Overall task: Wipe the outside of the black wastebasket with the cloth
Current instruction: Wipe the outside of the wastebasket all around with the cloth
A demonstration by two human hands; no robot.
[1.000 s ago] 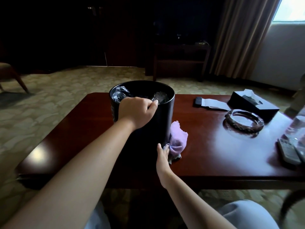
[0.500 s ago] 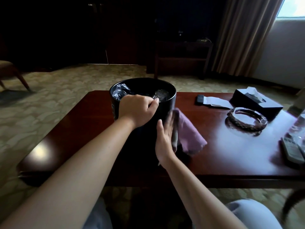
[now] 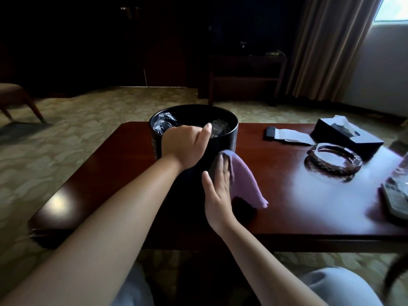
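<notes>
Left hand (image 3: 184, 147) curled over near rim of black wastebasket (image 3: 220, 142), thumb up by the rim, fingers hooked inside, gripping and steadying it. Right hand (image 3: 217, 191) flat, fingers straight, pressing purple cloth (image 3: 241, 177) against the basket's right sidewall, just below and right of left hand. Loose end of cloth hangs down-right off the palm, clear of the tabletop (image 3: 287, 195) as far as I can tell.

Basket stands upright on the tabletop directly ahead of both hands, mouth up, long axis vertical. Clear plastic liner (image 3: 163, 124) visible inside, beyond left hand's knuckles.

Handling, my read: basket looks rigid, smooth, glossy, prob light w/ only a liner in it, so it'll slide or spin on the polished wood if pushed from one side. Rim grip is the right hold point; keep counter-pressure there while wiping. Cloth is soft and limp, conforms to the curve, needs flat palm pressure, no pinch needed.

Right of right hand, well apart: glass ashtray (image 3: 333, 159), black tissue box (image 3: 346, 136) beyond it, remote (image 3: 395, 196) at far right edge. Fragile glass, so keep wipe strokes short on that side.
</notes>
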